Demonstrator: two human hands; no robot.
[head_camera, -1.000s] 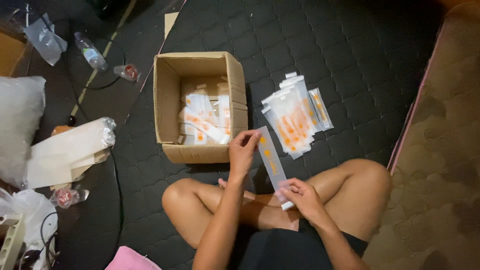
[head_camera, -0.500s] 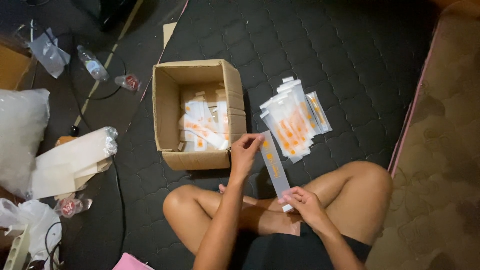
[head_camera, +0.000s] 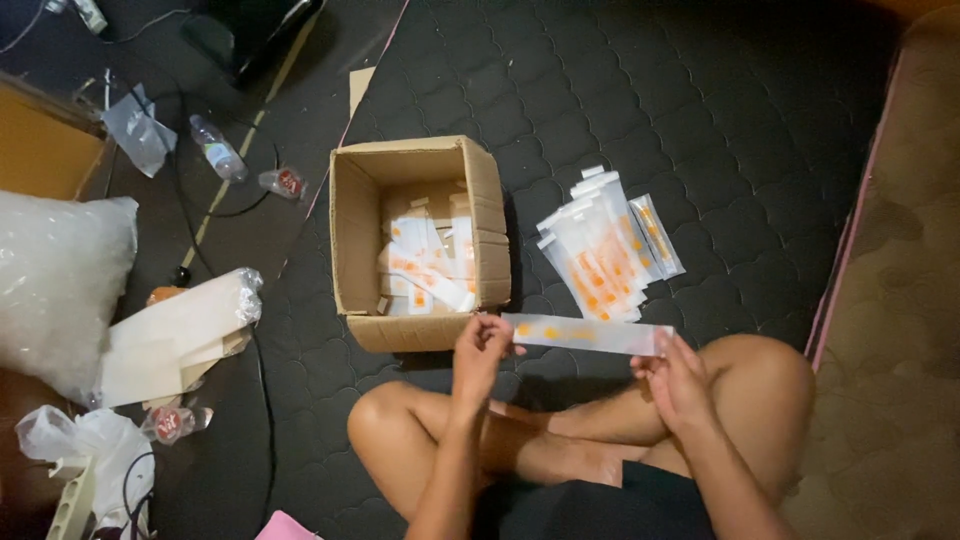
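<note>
— What lay at nine o'clock?
— A cardboard box (head_camera: 420, 240) of packets, just above the left hand (head_camera: 478, 350).
— And the grip?
— Both hands pinched a long clear packet (head_camera: 588, 335), level above the knees: left fingers clamped one end, right hand (head_camera: 672, 378) the other. At one o'clock lay a packet pile (head_camera: 605, 245).

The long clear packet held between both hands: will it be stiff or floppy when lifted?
Probably light and flexible: the long clear packet spans left hand to right hand nearly flat, held at both ends. Its glossy film may be slippery.
</note>
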